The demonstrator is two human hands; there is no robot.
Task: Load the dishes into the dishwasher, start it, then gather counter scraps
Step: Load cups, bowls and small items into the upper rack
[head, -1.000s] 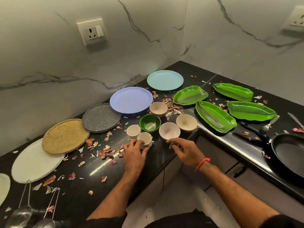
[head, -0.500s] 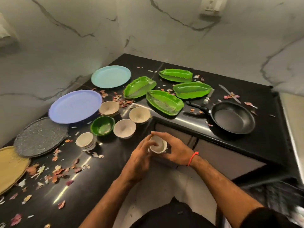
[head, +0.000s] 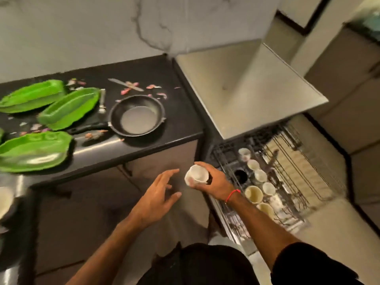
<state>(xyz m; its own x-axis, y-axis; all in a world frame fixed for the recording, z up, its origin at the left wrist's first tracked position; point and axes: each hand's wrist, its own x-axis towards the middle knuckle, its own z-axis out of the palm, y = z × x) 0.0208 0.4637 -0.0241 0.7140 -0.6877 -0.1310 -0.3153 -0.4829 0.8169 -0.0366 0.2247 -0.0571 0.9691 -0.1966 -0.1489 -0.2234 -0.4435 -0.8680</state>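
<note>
**Loading in progress: one cup in hand, most of the counter not yet loaded**

Right hand (head: 213, 182): fingers (head: 190, 183) curled round a small white cup (head: 196, 174), mouth tilted toward the camera. It's held in the air between the counter's end and the open dishwasher rack (head: 277, 182), just at the rack's near-left edge, not yet set in. Red thread band on that wrist.

Left hand (head: 158, 196): fingers (head: 171, 173) spread and relaxed, holding nothing, just beside the cup, not touching it.

Done so far, judging by the rack: a row of small cups (head: 260, 174) already sits in it, mouths up or tilted; frame too blurred to count them. Rest of the rack looks mostly bare wire.

Left, as far as shown:
- three green leaf-shaped trays (head: 67, 108) on the black counter (head: 174, 112)
- black frying pan (head: 137, 118), handle pointing left
- fork (head: 102, 100) between tray and pan, knife (head: 125, 84) behind the pan
- a pale dish (head: 5, 200) cut off at the left edge, can't tell what kind
- dishwasher not started: rack is pulled out
- pink onion-skin scraps (head: 152, 86) scattered around knife and pan, ungathered

My read: early in loading, small cups first; starting and scrap-gathering not begun.

Writing/brands: none readable. No label visible on cup, pan or dishwasher; motion blur throughout.
</note>
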